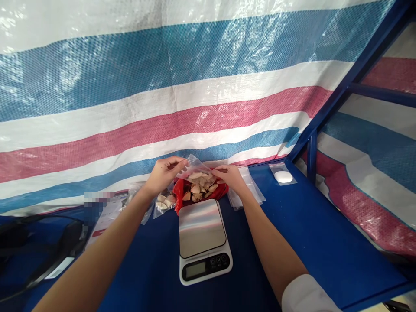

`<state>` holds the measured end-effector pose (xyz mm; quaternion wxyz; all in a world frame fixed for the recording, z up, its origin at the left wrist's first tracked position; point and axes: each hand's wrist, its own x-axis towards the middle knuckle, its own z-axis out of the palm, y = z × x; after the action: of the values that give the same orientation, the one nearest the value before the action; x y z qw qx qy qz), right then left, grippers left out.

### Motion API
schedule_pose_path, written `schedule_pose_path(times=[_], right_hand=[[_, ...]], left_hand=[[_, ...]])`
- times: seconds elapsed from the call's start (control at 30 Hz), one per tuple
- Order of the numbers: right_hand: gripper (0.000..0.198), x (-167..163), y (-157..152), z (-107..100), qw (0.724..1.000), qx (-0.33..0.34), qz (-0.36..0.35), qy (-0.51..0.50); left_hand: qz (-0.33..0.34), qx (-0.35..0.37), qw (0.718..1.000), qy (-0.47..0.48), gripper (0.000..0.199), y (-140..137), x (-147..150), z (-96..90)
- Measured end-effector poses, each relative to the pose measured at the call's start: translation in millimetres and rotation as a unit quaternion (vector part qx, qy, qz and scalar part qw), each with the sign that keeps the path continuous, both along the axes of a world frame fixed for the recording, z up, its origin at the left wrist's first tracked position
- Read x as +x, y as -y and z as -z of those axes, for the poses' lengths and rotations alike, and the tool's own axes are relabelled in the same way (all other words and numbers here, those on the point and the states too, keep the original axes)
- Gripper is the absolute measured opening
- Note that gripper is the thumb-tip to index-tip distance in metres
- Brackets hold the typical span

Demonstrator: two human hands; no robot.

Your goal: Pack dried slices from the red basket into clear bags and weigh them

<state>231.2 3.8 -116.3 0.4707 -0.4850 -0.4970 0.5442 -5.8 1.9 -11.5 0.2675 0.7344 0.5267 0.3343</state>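
My left hand (165, 173) pinches the upper left part of a clear plastic bag (196, 164) between thumb and fingers. The bag's other side is gripped by my right hand (230, 177), its fingers closed on the edge. Just below and behind the bag lies an open red plastic bag (222, 190) with many tan, shell-like pieces (200, 189) in it. Some pieces show through the clear film; whether any are inside it I cannot tell. Nearer to me is a white kitchen scale (203, 238) with a bare metal plate and a dark display.
Left of the red bag are clear bags with pale pieces (164, 202), then a printed sheet (108, 212) and a black cabled object (48, 247). Flat clear bags (251, 186) lie at right, near a white oval object (283, 177) on plastic. Striped sheeting (182, 99) hangs behind the blue table (312, 229).
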Motion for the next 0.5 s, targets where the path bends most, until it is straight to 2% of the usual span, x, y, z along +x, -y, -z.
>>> schedule_pose_path(times=[0.1,0.27,0.4,0.5], right_hand=[[0.018,1.3,-2.4,2.9,0.998,0.039,0.007,0.055],[0.017,4.2,-5.7,4.0,0.975,0.121,0.027,0.186],[0.017,5.1,-5.6,1.5,0.965,0.128,0.033,0.224],[0.016,3.8,-5.3,0.1,0.969,0.123,0.038,0.21]], left_hand=[[-0.005,0.008,1.0,-0.009,0.05,0.0,1.1,1.2],[-0.003,0.006,1.0,-0.02,0.057,2.7,-1.7,6.9],[-0.021,0.001,0.999,-0.033,0.056,2.6,-9.0,11.5],[-0.037,0.009,0.999,-0.028,0.053,1.8,-9.1,9.4]])
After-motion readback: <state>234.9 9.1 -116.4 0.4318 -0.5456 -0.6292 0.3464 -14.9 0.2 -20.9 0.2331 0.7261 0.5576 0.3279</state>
